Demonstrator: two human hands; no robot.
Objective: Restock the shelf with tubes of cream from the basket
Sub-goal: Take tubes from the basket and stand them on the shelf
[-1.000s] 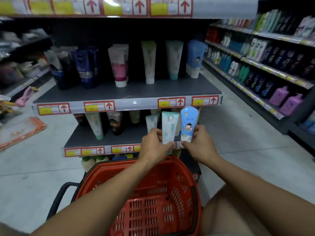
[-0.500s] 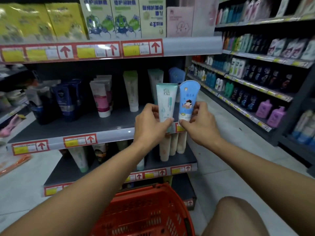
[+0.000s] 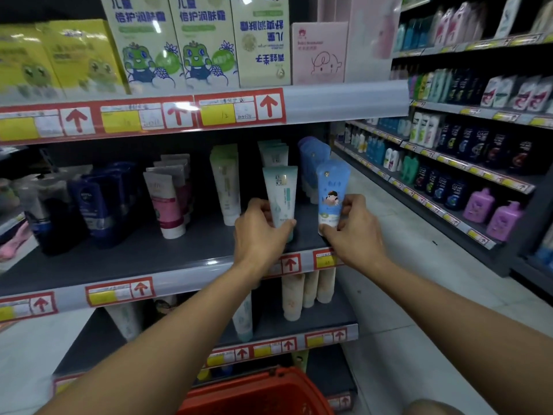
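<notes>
Your left hand (image 3: 259, 235) grips the teal-and-white tube (image 3: 280, 196) near its cap; your right hand (image 3: 353, 229) pinches the blue tube (image 3: 330, 194). Both 2 tubes stand upright over the near right part of the middle shelf (image 3: 134, 262), in front of matching rows. The red basket (image 3: 257, 393) sits below.

basket (image 3: 257, 393) cut off below, price labels (image 3: 227, 115) blurred — unreadable

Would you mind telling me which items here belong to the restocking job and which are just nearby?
Part of the job:
left hand
right hand
teal tube
blue tube
shelf
basket

Just nearby:
green cartons
purple bottles
</notes>
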